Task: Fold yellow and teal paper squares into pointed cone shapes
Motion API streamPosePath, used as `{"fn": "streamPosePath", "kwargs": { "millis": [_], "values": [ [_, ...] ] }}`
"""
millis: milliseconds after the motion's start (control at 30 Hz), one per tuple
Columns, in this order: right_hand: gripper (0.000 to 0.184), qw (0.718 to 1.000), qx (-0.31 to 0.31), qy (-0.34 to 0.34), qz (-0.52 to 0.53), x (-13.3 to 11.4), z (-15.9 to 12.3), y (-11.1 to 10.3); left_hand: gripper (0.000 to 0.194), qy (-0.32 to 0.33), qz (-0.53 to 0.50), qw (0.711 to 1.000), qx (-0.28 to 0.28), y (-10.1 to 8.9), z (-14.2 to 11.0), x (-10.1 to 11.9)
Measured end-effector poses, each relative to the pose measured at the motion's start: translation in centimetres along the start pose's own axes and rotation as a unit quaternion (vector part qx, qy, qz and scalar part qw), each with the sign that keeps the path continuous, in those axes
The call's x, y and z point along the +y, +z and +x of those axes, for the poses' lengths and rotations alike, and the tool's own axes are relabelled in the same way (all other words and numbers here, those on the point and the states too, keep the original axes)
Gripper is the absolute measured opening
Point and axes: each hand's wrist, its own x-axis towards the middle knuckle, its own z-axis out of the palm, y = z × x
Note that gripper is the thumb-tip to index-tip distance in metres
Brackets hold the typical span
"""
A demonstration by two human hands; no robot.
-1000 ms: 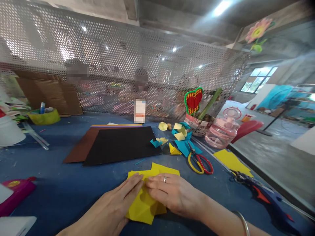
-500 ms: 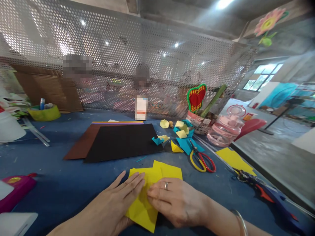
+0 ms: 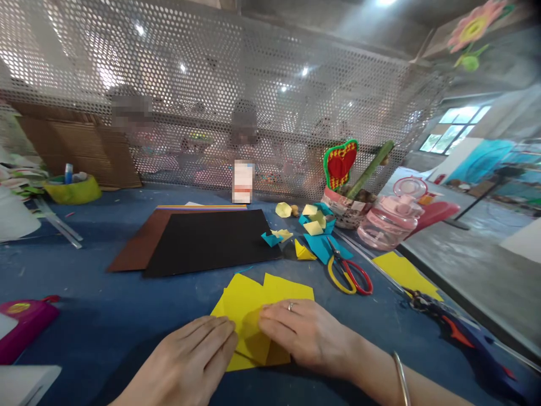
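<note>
Overlapping sheets of yellow paper (image 3: 249,290) lie on the blue table in front of me, their corners fanned out away from me. My left hand (image 3: 192,352) is closed at the left edge of the paper, its fingers together and its thumb hidden beneath. From the right, my right hand (image 3: 298,332), with a ring on one finger, has its fingers bent and pressed together on the paper. Beyond the paper are a small folded yellow piece (image 3: 304,251) and scissors (image 3: 344,273) with one yellow and one red handle, lying partly on blue paper (image 3: 318,245).
Black card (image 3: 211,242) and brown card (image 3: 137,242) lie ahead. To the right are a glue gun (image 3: 456,327), more yellow paper (image 3: 406,272) and a pink bottle (image 3: 389,223). A magenta tool (image 3: 31,324) sits left. A perforated metal screen (image 3: 274,113) stands behind.
My left hand has gone from fingers stretched flat across the paper to gripping its left edge. The paper under it has turned and shifted left. My right hand has moved slightly right and away from me.
</note>
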Motion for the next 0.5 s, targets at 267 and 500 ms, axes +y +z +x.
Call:
{"fn": "streamPosePath", "kwargs": {
  "millis": [267,500],
  "values": [
    [0.019,1.000,0.015,0.002,0.010,-1.3,0.8,-0.7,0.041,0.015,0.031,0.999,-0.023,-2.3,1.6,0.5],
    [0.020,0.999,-0.028,-0.001,0.029,-1.8,1.0,-0.7,0.035,-0.019,-0.014,0.999,-0.049,-2.5,1.1,0.9]
  ]
}}
